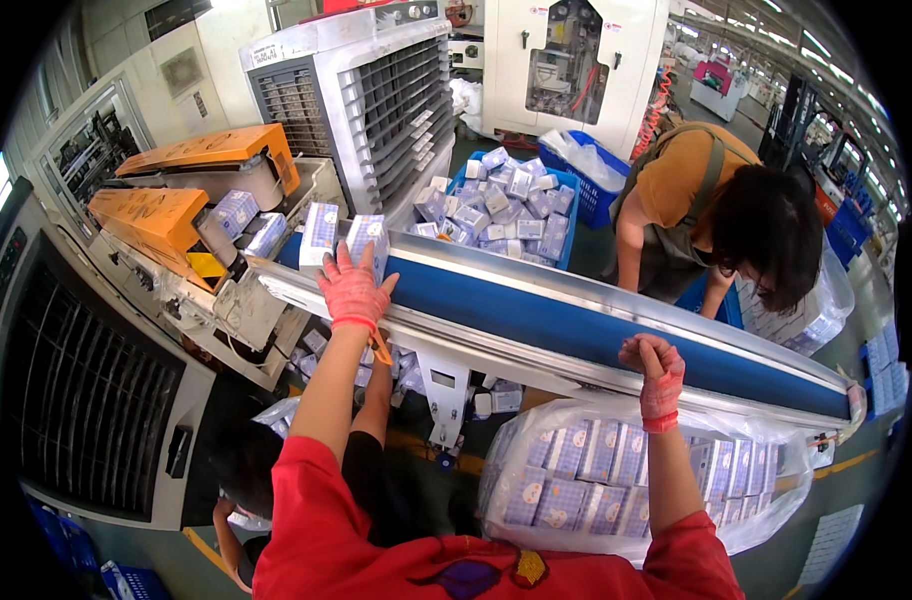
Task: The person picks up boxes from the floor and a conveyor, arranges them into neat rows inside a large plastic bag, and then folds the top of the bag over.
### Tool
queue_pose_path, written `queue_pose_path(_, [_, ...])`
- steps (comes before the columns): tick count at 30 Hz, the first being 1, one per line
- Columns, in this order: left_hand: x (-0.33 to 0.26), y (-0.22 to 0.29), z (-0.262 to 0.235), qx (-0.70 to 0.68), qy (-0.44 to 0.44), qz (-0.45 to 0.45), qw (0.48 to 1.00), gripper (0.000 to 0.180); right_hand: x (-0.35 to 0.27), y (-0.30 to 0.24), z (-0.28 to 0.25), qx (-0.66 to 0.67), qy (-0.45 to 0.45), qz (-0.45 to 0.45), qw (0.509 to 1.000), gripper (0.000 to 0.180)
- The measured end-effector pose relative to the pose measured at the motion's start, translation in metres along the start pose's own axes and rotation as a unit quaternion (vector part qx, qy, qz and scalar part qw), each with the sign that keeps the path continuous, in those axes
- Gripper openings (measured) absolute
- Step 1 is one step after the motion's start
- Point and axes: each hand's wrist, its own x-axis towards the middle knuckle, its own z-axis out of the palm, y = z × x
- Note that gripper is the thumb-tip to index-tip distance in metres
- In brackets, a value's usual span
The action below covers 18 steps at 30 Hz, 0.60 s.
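Observation:
My left hand [356, 290], in a pink-red glove with bare fingertips, is open with its fingers spread. Its fingertips touch the near side of a purple-and-white tissue pack [369, 240] on the blue conveyor belt [536, 315]. Beside that pack, a second pack [319, 232] stands upright on the belt's left end. Farther right, my right hand [658, 380] hovers by the conveyor's near rail, its fingers curled in and no object showing in them. A clear plastic bag [496, 470] filled with rows of similar packs lies below my right forearm.
Beyond the belt stands a blue crate [573, 225] heaped with packs. A co-worker in an orange shirt [691, 165] bends over at the far right; another person [244, 470] is low at the left. Orange-covered machinery [151, 225] adjoins the conveyor's left end, near a large air cooler [396, 120].

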Motion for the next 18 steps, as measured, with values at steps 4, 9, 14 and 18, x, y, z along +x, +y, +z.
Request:
queue_pose_path(4, [0.034,-0.016,0.006,0.048,-0.106,-0.004,0.993,0.071,-0.005,0.0,0.002,-0.041,-0.024,0.01,0.999,0.012])
queue_pose_path(9, [0.045,-0.015,-0.002,0.073,-0.137,-0.008,0.988,0.071,-0.009,0.003,-0.01,-0.073,0.027,0.019,0.997,0.013])
queue_pose_path(14, [0.039,-0.017,0.001,0.09,-0.084,-0.033,0.992,0.068,-0.02,0.003,-0.013,-0.064,0.04,0.021,0.997,0.012])
queue_pose_path(18, [0.036,-0.018,0.005,0.122,-0.06,0.022,0.991,0.065,-0.025,-0.001,-0.015,-0.07,0.056,0.03,0.996,0.012])
